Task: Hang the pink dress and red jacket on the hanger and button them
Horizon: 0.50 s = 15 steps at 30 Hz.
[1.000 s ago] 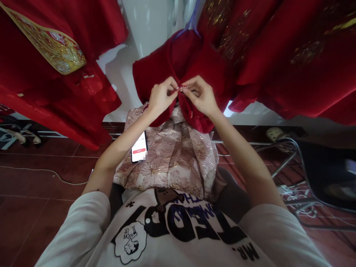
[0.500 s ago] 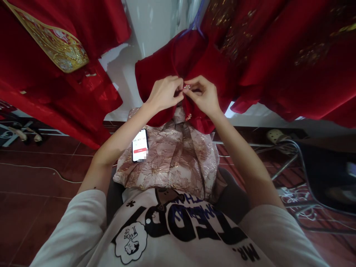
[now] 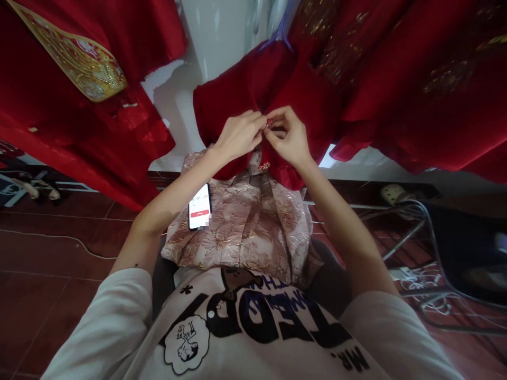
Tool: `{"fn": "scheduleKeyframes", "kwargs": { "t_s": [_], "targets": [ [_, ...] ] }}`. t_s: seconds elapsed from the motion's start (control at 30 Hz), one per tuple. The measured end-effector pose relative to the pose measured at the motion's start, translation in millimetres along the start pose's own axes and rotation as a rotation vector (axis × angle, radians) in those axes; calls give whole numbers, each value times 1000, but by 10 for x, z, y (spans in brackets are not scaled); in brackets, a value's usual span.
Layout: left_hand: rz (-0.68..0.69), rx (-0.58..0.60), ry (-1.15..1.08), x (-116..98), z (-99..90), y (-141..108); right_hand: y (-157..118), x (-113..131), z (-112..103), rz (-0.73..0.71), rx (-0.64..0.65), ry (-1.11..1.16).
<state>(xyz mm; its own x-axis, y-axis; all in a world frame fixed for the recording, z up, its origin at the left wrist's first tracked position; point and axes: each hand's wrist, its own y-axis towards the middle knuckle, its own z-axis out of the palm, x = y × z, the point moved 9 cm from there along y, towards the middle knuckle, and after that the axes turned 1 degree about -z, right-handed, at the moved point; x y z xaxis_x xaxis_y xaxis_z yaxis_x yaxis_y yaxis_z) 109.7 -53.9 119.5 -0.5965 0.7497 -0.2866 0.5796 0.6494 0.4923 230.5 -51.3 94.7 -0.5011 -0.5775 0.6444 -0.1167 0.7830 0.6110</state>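
Note:
A red jacket (image 3: 222,97) hangs open-fronted from a purple hanger (image 3: 282,30) before me, its lower part over my lap. At its front opening my left hand (image 3: 243,133) is closed, thumb and fingers pinched on the jacket's edge. Right beside it my right hand (image 3: 291,134) pinches a small beaded button (image 3: 270,123), mostly covered by the fingertips. Another beaded button (image 3: 264,166) shows lower down the front. Shiny pink floral fabric (image 3: 245,227) covers my lap, and a phone (image 3: 200,208) with a running timer lies on it.
More red garments (image 3: 130,126) hang at the left, one with a gold embroidered panel (image 3: 93,74). Other red garments (image 3: 415,105) hang at the right. A dark chair (image 3: 467,248) with metal legs stands at the right, near white cables (image 3: 423,285) and a clog (image 3: 392,194).
Both hands stay at the jacket front. My left hand has shifted slightly right, closer to the right fingertips, and the button shows less. The lower button has moved a little left.

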Motion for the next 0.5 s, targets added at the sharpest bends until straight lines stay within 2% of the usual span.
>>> {"fn": "scheduleKeyframes", "kwargs": {
  "t_s": [0.17, 0.27, 0.37, 0.43, 0.5],
  "targets": [
    [-71, -20, -163, 94, 173, -119, -105, 74, 80, -58, 37, -117],
    [-122, 2, -309, 178, 319, -181, -255, 20, 49, -64, 87, -152],
    [-165, 34, -357, 244, 414, -219, -375, -196, -170, 15, 111, -167],
    [-180, 50, -343, 275, 444, -247, -396, -307, -428, 62, 76, -199],
    [-198, 59, -313, 321, 457, -295, -375, -299, -692, 75, 30, -215]
  ]
}}
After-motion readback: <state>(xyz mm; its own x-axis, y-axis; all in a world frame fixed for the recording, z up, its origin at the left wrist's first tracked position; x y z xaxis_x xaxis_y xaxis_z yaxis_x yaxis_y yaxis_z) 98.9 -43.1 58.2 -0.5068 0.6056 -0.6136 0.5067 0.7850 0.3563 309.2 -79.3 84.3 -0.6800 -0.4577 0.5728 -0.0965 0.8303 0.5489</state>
